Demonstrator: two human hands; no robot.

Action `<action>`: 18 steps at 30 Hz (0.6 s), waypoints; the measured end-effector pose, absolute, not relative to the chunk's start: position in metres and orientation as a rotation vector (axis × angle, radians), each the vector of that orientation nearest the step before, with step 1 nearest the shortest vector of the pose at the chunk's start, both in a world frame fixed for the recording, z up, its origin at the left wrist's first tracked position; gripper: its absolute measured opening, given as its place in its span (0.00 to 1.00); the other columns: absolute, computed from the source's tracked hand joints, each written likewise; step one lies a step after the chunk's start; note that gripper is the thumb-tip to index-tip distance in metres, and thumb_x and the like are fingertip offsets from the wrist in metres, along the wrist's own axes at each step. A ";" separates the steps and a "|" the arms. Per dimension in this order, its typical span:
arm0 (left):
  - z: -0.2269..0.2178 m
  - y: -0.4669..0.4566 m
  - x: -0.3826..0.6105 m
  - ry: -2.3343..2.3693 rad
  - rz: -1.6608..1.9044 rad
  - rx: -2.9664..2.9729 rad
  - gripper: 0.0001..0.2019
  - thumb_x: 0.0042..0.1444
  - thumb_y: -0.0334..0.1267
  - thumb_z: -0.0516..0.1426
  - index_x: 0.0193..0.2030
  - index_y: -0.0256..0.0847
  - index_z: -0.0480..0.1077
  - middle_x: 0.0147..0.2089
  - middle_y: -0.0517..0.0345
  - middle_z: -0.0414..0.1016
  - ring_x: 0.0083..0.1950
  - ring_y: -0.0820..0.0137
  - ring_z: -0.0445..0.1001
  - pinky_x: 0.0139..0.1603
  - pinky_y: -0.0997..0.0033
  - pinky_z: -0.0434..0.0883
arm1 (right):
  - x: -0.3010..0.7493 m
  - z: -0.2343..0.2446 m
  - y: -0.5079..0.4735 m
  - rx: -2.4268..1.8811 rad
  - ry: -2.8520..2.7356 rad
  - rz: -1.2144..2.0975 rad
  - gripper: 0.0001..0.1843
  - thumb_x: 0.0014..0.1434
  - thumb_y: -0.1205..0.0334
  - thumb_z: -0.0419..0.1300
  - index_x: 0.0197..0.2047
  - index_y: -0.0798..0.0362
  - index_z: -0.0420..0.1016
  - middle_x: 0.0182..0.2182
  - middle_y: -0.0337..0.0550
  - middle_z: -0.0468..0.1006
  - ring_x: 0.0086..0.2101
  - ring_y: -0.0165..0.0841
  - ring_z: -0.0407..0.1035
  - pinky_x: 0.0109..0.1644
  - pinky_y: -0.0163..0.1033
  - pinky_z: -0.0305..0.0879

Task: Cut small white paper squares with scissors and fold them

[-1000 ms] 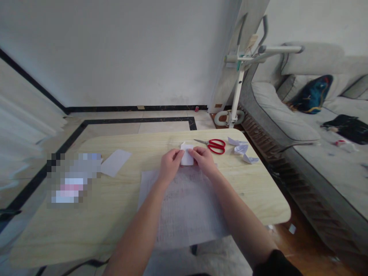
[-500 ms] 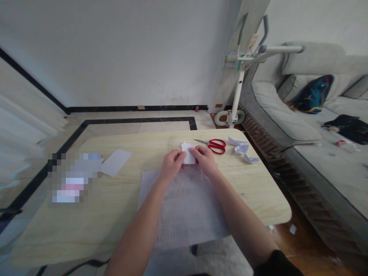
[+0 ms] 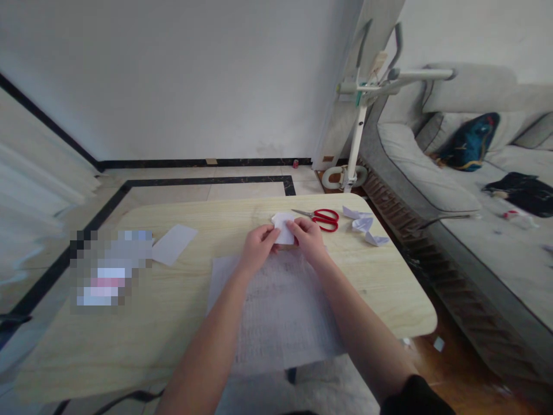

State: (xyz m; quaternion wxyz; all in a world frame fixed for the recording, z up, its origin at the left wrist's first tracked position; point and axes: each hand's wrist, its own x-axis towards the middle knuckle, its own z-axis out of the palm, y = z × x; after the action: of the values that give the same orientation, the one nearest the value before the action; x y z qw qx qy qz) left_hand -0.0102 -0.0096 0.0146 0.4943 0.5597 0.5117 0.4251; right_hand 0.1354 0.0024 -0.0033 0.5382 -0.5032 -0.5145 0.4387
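A small piece of white paper [image 3: 284, 230], apparently folded, is pinched between my two hands above the far middle of the table. My left hand [image 3: 260, 244] grips its left edge with the thumb on top. On the opposite edge, my right hand [image 3: 307, 235] holds it the same way. Beneath my forearms lies a large printed sheet [image 3: 285, 317]. Red-handled scissors [image 3: 322, 218] rest just beyond my right hand, blades pointing left. To their right sit several folded white paper pieces [image 3: 362, 223].
A flat white sheet [image 3: 175, 244] lies on the left of the wooden table [image 3: 173, 323], beside a blurred-out item [image 3: 114, 268]. Past the table's right edge stands a grey sofa [image 3: 432, 178]. A white exercise frame [image 3: 358, 138] rises behind the far right corner.
Both hands keep their hold on the small paper, which has tilted slightly. Otherwise the scene looks the same apart from a tiny shift of view.
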 end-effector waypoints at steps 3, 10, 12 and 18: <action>0.016 -0.011 -0.010 1.185 0.983 1.379 0.10 0.53 0.43 0.54 0.31 0.38 0.71 0.22 0.61 0.72 0.22 0.72 0.70 0.23 0.76 0.66 | 0.136 0.000 0.002 -1.193 -1.199 1.027 0.19 0.54 0.49 0.60 0.20 0.53 0.64 0.14 0.33 0.60 0.17 0.25 0.54 0.20 0.33 0.48; 0.015 -0.010 -0.012 1.178 0.955 1.483 0.12 0.55 0.43 0.52 0.27 0.39 0.68 0.20 0.62 0.69 0.20 0.75 0.67 0.23 0.77 0.65 | 0.136 -0.001 0.003 -1.231 -1.198 0.994 0.19 0.54 0.48 0.59 0.22 0.53 0.65 0.14 0.33 0.61 0.17 0.26 0.55 0.21 0.33 0.50; 0.014 -0.010 -0.012 1.194 0.966 1.490 0.11 0.56 0.43 0.53 0.27 0.39 0.68 0.19 0.63 0.68 0.19 0.75 0.66 0.22 0.77 0.64 | 0.135 -0.002 0.003 -1.247 -1.214 0.957 0.18 0.54 0.49 0.59 0.22 0.53 0.65 0.15 0.33 0.61 0.18 0.26 0.55 0.21 0.33 0.50; 0.012 -0.011 -0.009 1.231 0.978 1.394 0.14 0.55 0.48 0.54 0.31 0.39 0.70 0.23 0.60 0.73 0.23 0.70 0.73 0.22 0.75 0.66 | 0.133 -0.003 0.001 -1.225 -1.295 0.928 0.17 0.55 0.49 0.59 0.24 0.53 0.66 0.16 0.33 0.61 0.19 0.26 0.56 0.21 0.33 0.50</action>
State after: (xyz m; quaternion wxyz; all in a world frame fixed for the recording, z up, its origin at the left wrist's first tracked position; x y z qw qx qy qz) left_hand -0.0086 -0.0109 0.0124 0.4971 0.5758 0.5082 0.4038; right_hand 0.1334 0.0009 -0.0027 0.5363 -0.5143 -0.5440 0.3897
